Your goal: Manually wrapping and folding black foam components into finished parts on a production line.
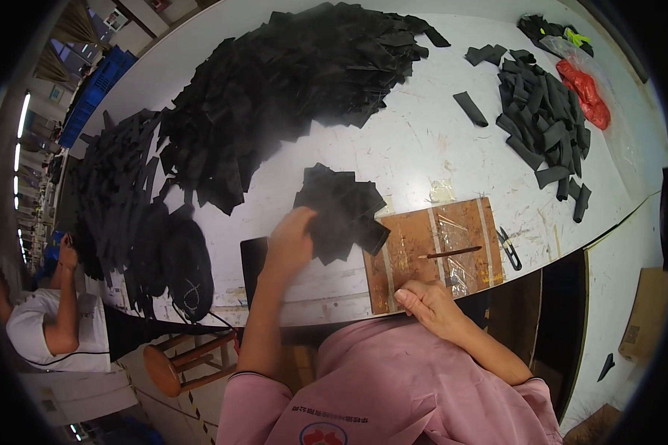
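My left hand (293, 239) is at the near edge of a small heap of flat black fabric pieces (341, 211). Motion blurs it and its fingers are partly hidden, so I cannot tell whether it grips a piece. My right hand (429, 305) rests on the near edge of a brown board (401, 248) crossed with clear tape strips. Its fingers are curled in, and whatever they may hold is hidden. A thin dark pencil-like stick (453, 253) lies on the board. Beside my left forearm lies a black flat piece (253, 259) at the table edge.
A large mound of black pieces (274, 89) fills the far table (423, 148). Black strips (115, 178) lie left, rolled dark pieces (545, 111) right, near a red bag (583, 93). Thread snips (509, 248) lie beside the board. A wooden stool (163, 369) and another person (59, 319) are left.
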Available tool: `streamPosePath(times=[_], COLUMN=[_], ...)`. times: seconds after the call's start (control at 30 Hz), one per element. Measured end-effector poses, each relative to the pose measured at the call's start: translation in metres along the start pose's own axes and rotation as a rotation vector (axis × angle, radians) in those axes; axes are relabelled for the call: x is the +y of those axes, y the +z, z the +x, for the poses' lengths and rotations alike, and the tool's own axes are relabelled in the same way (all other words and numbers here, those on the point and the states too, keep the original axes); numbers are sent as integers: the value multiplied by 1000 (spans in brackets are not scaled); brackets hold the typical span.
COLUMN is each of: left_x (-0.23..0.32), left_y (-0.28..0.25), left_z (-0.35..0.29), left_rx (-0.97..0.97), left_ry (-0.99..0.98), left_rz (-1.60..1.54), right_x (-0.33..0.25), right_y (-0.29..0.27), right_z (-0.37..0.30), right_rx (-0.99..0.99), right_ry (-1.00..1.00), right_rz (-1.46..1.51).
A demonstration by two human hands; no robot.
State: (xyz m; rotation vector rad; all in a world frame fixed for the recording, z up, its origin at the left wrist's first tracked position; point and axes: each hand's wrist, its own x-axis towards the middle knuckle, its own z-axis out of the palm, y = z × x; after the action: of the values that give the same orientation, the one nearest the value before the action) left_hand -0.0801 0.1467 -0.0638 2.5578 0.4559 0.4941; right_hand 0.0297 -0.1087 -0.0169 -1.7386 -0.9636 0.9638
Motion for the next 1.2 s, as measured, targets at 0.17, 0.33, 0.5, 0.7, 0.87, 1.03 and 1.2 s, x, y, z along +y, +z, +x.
streamPosePath(times=[0.17,0.33,0.5,0.7,0.87,1.03,1.2], left_x=[-10,-26,-17,81,137,153,145], left_y=[11,21,12,-16,-2,37,35], left_z=[-8,-9,-9,-15,-32,-31,-27], left_rx=[-42,3,123,22,22,418,263], left_ry=[25,125,-80,-609,-413,-167,-662], left_rz=[170,284,105,-872,-827,-243,-1121], right_x=[3,0,-3,-31,-30,-17,-8], right_y=[5,8,11,7,11,6,12], right_z=[2,0,2,12,21,20,16], right_rx=[-52,-43,-37,313,408,465,522], right_ry=[47,25,2,-338,-381,-440,-332], right_rz=[-26,-77,-74,-88,55,-351,-476])
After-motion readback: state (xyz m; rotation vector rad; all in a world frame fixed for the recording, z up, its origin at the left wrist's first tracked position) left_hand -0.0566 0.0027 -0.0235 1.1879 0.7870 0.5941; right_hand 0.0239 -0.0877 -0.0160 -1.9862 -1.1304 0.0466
